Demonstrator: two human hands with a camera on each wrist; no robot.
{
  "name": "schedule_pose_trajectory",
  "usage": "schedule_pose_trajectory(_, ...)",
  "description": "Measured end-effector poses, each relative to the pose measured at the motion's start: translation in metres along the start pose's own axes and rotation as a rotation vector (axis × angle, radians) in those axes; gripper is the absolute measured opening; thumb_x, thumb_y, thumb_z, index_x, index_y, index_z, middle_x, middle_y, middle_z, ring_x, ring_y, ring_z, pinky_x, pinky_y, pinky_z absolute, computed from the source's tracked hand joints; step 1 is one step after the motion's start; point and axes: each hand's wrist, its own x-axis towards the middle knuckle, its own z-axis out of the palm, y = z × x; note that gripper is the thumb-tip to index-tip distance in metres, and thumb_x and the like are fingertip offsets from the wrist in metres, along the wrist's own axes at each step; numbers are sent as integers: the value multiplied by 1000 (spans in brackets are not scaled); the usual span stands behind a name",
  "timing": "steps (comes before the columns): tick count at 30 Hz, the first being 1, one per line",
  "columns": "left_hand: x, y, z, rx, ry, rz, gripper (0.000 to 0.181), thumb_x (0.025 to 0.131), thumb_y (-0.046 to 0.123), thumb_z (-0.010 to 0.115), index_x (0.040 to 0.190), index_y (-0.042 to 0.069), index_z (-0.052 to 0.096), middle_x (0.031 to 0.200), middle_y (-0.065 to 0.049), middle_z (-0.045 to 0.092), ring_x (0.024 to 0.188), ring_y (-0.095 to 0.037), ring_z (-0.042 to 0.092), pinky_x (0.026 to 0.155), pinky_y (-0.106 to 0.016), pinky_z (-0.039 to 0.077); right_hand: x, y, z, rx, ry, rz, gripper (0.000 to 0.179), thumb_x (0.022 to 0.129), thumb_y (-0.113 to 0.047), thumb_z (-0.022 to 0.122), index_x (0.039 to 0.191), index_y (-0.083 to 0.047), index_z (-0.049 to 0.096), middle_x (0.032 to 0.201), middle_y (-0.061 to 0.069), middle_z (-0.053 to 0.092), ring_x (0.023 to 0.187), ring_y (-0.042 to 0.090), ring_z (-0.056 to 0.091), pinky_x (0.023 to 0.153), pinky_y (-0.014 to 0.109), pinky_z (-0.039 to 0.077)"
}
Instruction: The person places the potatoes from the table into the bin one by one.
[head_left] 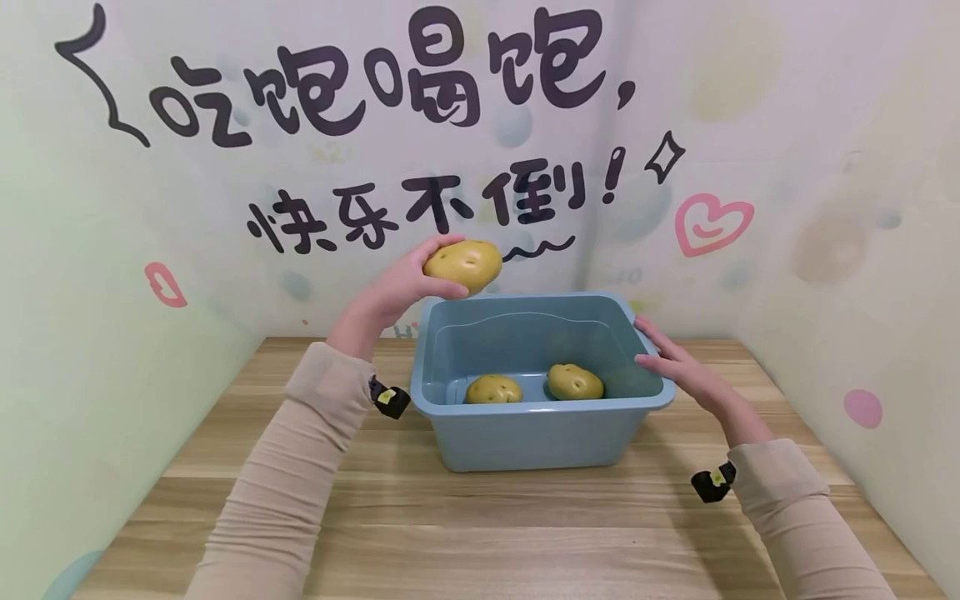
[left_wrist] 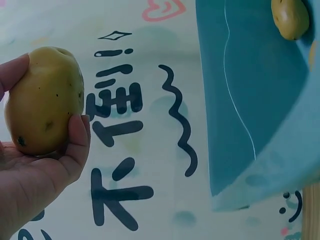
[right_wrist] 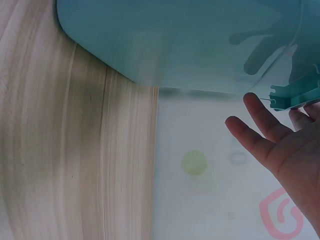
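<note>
A yellow potato point(head_left: 467, 265) is held in my left hand point(head_left: 405, 283), raised above the left back part of a blue plastic bin point(head_left: 525, 437). In the left wrist view, fingers and thumb curl round the potato point(left_wrist: 47, 102), which shows a few dark spots. Two more potatoes lie inside the bin: one potato point(head_left: 495, 389) left of the middle, the other potato point(head_left: 575, 382) to the right. My right hand point(head_left: 686, 371) is at the bin's right rim. The right wrist view shows its fingers point(right_wrist: 260, 117) fairly straight beside the bin's outer wall.
The bin stands on a wood-grain table point(head_left: 480, 533) whose back edge meets a wall point(head_left: 810, 100) with black lettering and pink hearts. Side walls close in at left and right. A small black camera sits on each wrist.
</note>
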Motion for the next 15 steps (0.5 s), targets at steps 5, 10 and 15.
schedule_pose_trajectory(5,6,1,12,5,-16,5,73,74,8,69,138,18,35,121,-11,44,103,-25,44,90,-37,36,1,1,0,6,1,-6,69,95,-28,44,148,-18,2,154,7,-9,137,42,-3,97,70,8)
schedule_pose_trajectory(10,13,-2,21,3,-33,-4,71,73,8,70,136,20,38,119,-10,46,102,-25,45,88,-38,37,0,0,0,7,2,-9,69,95,-27,44,148,-19,2,154,8,-8,137,42,-3,97,70,8)
schedule_pose_trajectory(15,18,-5,25,18,-39,0,72,72,10,70,136,19,39,119,-9,47,102,-24,45,88,-37,36,0,0,-1,6,-1,-12,69,95,-27,45,148,-18,2,154,8,-8,136,43,-3,97,70,8)
